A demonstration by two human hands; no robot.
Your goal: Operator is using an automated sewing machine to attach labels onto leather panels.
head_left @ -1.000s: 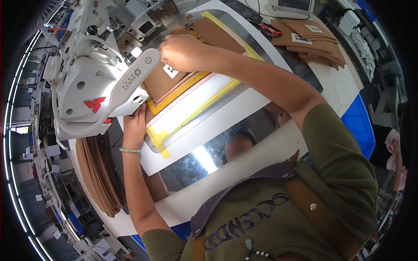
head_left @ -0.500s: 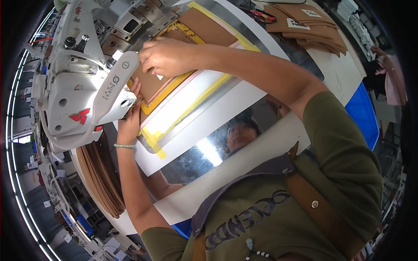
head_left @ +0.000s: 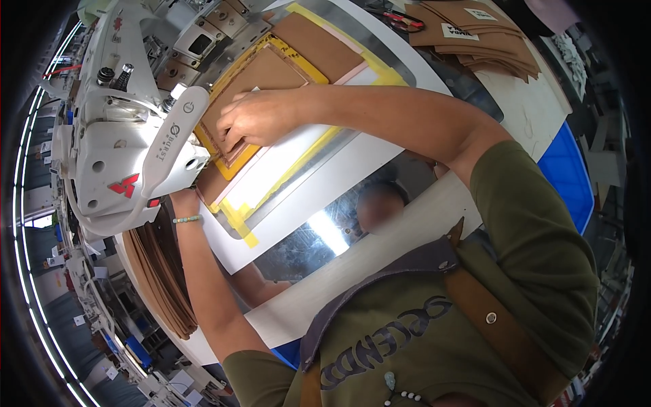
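R hand [head_left: 261, 117]: fingers half-curled over brown panel [head_left: 258, 68] inside yellow frame [head_left: 303, 60], prob. steadying it flat; pinch can't be told. L hand [head_left: 184, 201]: fingers hidden behind machine head [head_left: 112, 159], state unclear. Frame's L edge nears head, i.e. tight; white sheet [head_left: 380, 146] gives room nearside.

Your right arm [head_left: 536, 197] bends sharply at the elbow; its forearm [head_left: 393, 108] runs leftward across your front, nearly level; your right hand [head_left: 261, 121] turns its back upward, the fingers [head_left: 232, 129] bent and pointing left; your left arm [head_left: 213, 292] reaches forward, fairly straight, along your left side; your left wrist [head_left: 185, 229] shows plainly; your left hand [head_left: 183, 201] is mostly hidden, its fingers out of sight.
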